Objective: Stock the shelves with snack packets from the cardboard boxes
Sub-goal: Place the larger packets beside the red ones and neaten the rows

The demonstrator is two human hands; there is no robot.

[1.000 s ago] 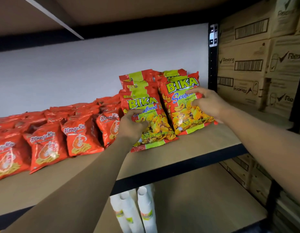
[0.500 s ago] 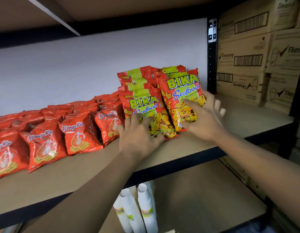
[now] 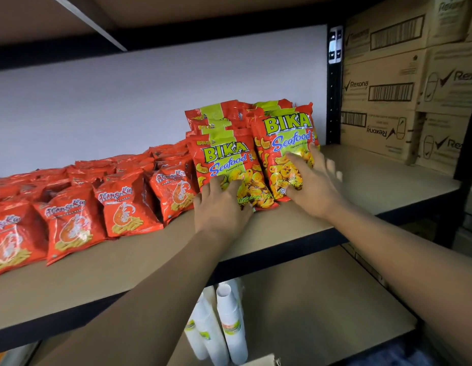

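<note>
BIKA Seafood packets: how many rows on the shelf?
2. The left hand touches the left row, the right hand the right row; packets behind the fronts are partly hidden.

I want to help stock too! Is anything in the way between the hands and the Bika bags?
Nothing visible is. The left hand rests directly on the left front Bika packet and the right hand on the right front Bika packet, both standing on the shelf.

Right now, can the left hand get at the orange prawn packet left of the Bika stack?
Probably yes: the left hand rests on the front Bika packet, and the prawn packet sits right beside it, nothing between.
</note>
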